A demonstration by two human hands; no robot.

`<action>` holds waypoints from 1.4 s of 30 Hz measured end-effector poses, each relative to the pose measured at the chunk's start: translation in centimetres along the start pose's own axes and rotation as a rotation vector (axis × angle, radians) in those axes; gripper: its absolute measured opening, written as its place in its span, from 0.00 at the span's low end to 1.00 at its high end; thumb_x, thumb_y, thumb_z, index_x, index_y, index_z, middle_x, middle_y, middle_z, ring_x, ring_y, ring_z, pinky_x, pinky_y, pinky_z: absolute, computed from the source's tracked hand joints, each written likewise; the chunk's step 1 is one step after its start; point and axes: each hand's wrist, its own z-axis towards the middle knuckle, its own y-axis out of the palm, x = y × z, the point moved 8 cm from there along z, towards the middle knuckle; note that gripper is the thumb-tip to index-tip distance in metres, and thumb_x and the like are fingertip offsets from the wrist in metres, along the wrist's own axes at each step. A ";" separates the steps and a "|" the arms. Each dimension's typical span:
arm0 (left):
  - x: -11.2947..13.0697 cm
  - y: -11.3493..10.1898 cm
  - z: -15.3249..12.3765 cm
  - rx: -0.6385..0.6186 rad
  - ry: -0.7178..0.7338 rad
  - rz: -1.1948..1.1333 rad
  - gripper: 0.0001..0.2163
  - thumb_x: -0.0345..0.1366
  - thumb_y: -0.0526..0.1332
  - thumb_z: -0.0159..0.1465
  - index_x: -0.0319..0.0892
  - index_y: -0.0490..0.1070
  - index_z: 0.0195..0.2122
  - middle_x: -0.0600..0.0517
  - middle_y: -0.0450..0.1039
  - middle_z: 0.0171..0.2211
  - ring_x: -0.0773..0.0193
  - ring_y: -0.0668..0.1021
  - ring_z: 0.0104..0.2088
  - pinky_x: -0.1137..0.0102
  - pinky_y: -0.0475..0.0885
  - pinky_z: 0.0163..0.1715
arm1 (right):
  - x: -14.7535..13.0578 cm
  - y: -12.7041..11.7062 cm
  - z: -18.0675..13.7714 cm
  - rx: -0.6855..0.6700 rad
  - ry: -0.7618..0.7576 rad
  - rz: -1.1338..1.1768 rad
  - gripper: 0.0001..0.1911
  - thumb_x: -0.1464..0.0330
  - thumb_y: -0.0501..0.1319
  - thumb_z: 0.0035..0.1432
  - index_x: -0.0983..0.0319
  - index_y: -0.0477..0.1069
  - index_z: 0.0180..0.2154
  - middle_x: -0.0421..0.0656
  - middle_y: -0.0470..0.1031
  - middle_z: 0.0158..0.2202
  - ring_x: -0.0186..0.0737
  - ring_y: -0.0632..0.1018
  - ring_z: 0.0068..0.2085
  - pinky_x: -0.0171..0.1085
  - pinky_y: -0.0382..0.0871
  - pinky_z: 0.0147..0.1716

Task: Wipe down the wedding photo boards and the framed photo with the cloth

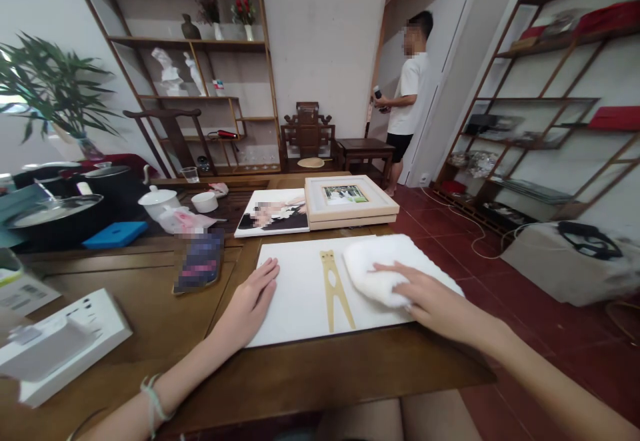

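Note:
A white flat board [300, 294] lies face down on the wooden table [320, 374] in front of me, with a gold-coloured stand leg [334, 289] on its back. My left hand [253, 297] rests flat on the board's left edge, fingers stretched out. My right hand [425, 294] lies with fingers extended on a white cloth [373, 264] that sits on the board's right part.
Behind the board lie a photo print [273, 217] and a stack of light framed pictures [350, 202]. A phone [199, 262], white box [65, 341], teaware and dark pots stand to the left. A person stands in the doorway at the back; shelves line both walls.

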 end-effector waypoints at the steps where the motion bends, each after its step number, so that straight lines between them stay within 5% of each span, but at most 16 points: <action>1: 0.0 0.0 0.0 0.003 0.000 0.001 0.19 0.41 0.49 0.64 0.39 0.68 0.51 0.47 0.63 0.56 0.57 0.63 0.58 0.58 0.57 0.57 | 0.9 0.0 1.2 0.023 0.001 -0.017 0.18 0.81 0.50 0.46 0.62 0.72 0.36 0.48 0.59 0.59 0.46 0.59 0.60 0.49 0.53 0.57; 8: -0.1 -0.1 -0.1 0.008 -0.008 0.001 0.19 0.41 0.48 0.64 0.39 0.68 0.51 0.47 0.63 0.56 0.57 0.64 0.58 0.59 0.57 0.57 | 3.0 0.4 5.5 0.099 -0.034 -0.083 0.20 0.81 0.51 0.46 0.64 0.71 0.40 0.52 0.61 0.57 0.46 0.60 0.59 0.51 0.50 0.58; 16: -0.2 0.2 0.0 -0.022 -0.024 0.013 0.21 0.42 0.47 0.65 0.36 0.67 0.52 0.45 0.62 0.57 0.58 0.63 0.59 0.59 0.56 0.58 | -3.9 0.0 -1.5 -0.150 -0.059 0.018 0.18 0.81 0.50 0.46 0.58 0.72 0.34 0.42 0.63 0.57 0.41 0.57 0.61 0.46 0.52 0.58; 20: -0.3 0.3 0.0 -0.026 -0.022 0.008 0.21 0.42 0.47 0.65 0.37 0.67 0.52 0.46 0.62 0.57 0.58 0.62 0.59 0.61 0.55 0.58 | -4.3 -0.3 -2.7 -0.198 -0.024 0.059 0.20 0.82 0.50 0.45 0.57 0.71 0.34 0.39 0.61 0.58 0.40 0.58 0.60 0.44 0.56 0.57; 27: -0.2 0.2 -0.1 -0.029 -0.025 0.009 0.22 0.42 0.47 0.65 0.34 0.66 0.52 0.44 0.61 0.57 0.57 0.62 0.59 0.60 0.55 0.59 | -1.0 0.6 3.2 0.005 -0.086 -0.009 0.18 0.81 0.51 0.45 0.64 0.72 0.37 0.50 0.62 0.57 0.44 0.59 0.60 0.48 0.48 0.59; 34: -0.4 0.3 -0.1 -0.035 -0.023 0.015 0.22 0.42 0.46 0.65 0.33 0.66 0.53 0.45 0.61 0.58 0.58 0.62 0.59 0.60 0.55 0.59 | 0.9 1.0 7.2 0.133 -0.125 -0.098 0.18 0.80 0.53 0.45 0.64 0.72 0.40 0.53 0.64 0.55 0.49 0.62 0.57 0.52 0.51 0.57; 42: -0.4 0.3 0.0 -0.029 -0.020 0.010 0.21 0.41 0.47 0.65 0.35 0.67 0.52 0.44 0.62 0.57 0.58 0.62 0.59 0.60 0.55 0.59 | -4.0 0.9 -0.6 -0.059 -0.121 -0.045 0.18 0.82 0.51 0.41 0.63 0.72 0.32 0.48 0.61 0.58 0.45 0.55 0.61 0.52 0.46 0.60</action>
